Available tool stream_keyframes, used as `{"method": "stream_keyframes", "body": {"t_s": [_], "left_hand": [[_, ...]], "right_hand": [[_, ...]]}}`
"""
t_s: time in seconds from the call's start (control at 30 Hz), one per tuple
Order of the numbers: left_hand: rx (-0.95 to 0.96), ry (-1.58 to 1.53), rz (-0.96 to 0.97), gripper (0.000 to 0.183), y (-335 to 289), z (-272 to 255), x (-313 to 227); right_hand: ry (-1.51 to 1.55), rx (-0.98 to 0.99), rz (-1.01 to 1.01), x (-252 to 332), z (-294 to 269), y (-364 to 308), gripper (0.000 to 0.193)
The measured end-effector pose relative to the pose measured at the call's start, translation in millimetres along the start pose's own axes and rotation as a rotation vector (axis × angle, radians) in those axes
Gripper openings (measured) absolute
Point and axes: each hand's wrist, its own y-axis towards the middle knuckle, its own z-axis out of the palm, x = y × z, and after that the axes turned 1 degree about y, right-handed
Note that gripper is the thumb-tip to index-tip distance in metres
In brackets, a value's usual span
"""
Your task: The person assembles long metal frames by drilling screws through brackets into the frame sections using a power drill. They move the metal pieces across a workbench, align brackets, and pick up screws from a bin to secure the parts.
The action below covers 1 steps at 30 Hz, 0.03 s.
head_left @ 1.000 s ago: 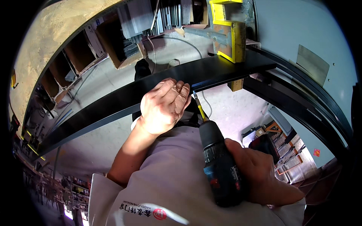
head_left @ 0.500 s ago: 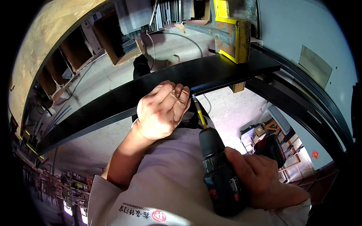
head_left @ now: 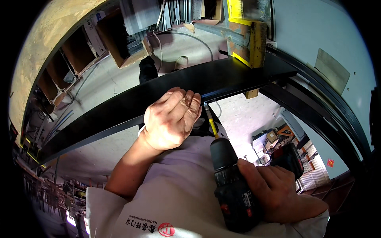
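Observation:
My right hand [head_left: 274, 190] is wrapped around the handle of a black cordless drill [head_left: 234, 190]. From its chuck a long driver bit [head_left: 212, 123] with a yellow sleeve points up and away from me. The bit's tip meets the near edge of a long black metal profile [head_left: 119, 95] lying crosswise. Just left of that tip, my left hand [head_left: 170, 117] is closed at the same edge, back of the hand up and fingers pressed together. Its thumb and fingertips are hidden, so what it holds cannot be made out.
A yellow-edged block support [head_left: 258, 45] rises at the profile's right part. Dark curved-looking rails [head_left: 317, 107] and a pale panel [head_left: 329, 31] stand to the right. Beyond the profile are open boxes [head_left: 115, 39], grey metal lengths [head_left: 174, 12] and a hose [head_left: 198, 39] on the floor.
The drill and bit sit very slightly lower and to the right in the picture. Both hands keep the same hold, and little else differs.

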Motion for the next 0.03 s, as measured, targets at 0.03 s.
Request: {"method": "stream_keyframes", "body": {"t_s": [0.03], "left_hand": [[0.0, 0.0, -0.002, 0.036, -0.4, 0.7, 0.6]], "right_hand": [[0.006, 0.008, 0.001, 0.7, -2.2, 2.2, 0.069]]}}
